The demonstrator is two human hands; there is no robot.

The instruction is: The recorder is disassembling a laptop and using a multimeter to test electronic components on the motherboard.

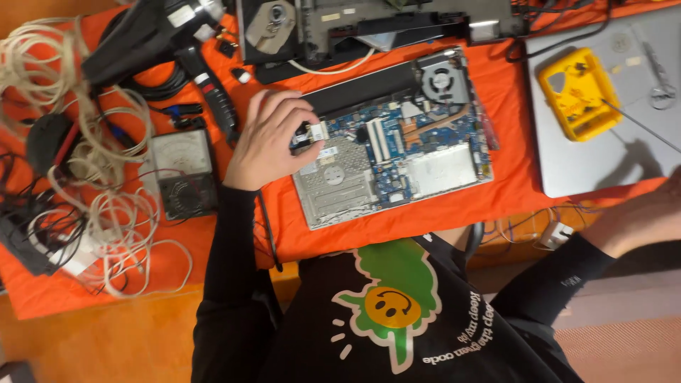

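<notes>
From the head camera I see my left hand [266, 142] pinching a small circuit card [317, 132] at the left edge of the opened laptop base [397, 142], which lies on the orange cloth [511, 191]. My right hand [638, 216] sits well apart at the frame's right edge, blurred, so I cannot tell its grip; a yellow tray [578, 92] rests on a grey lid [596, 156] nearby.

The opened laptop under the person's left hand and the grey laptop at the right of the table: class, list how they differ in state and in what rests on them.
The opened laptop has its cover off, showing a blue circuit board and fan; the grey laptop is closed, with a plain smooth shell. The left hand rests on the opened laptop, fingers at a small part; the grey laptop bears a yellow tray instead. Both lie flat on the orange cloth.
</notes>
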